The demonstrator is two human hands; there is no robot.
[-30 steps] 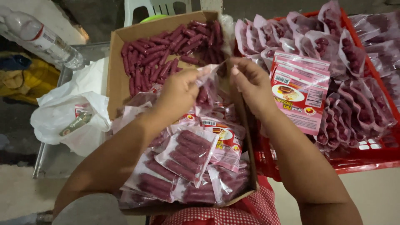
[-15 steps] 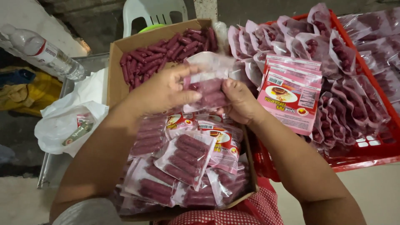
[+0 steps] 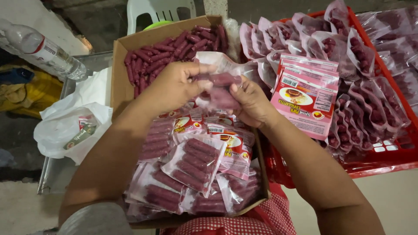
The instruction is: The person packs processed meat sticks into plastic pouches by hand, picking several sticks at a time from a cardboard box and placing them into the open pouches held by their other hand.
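Both grips clamped on clear plastic pouch of red sausages (image 3: 217, 89): left hand (image 3: 174, 87), right hand (image 3: 250, 104), above brown cardboard box (image 3: 119, 87).

In front of me a metal worktop (image 3: 52, 178) carries a cardboard box (image 3: 119, 82) of loose red sausages and filled packets. Just left of the box lies a white plastic bag (image 3: 65, 126), with a clear water bottle (image 3: 41, 50) beyond it.
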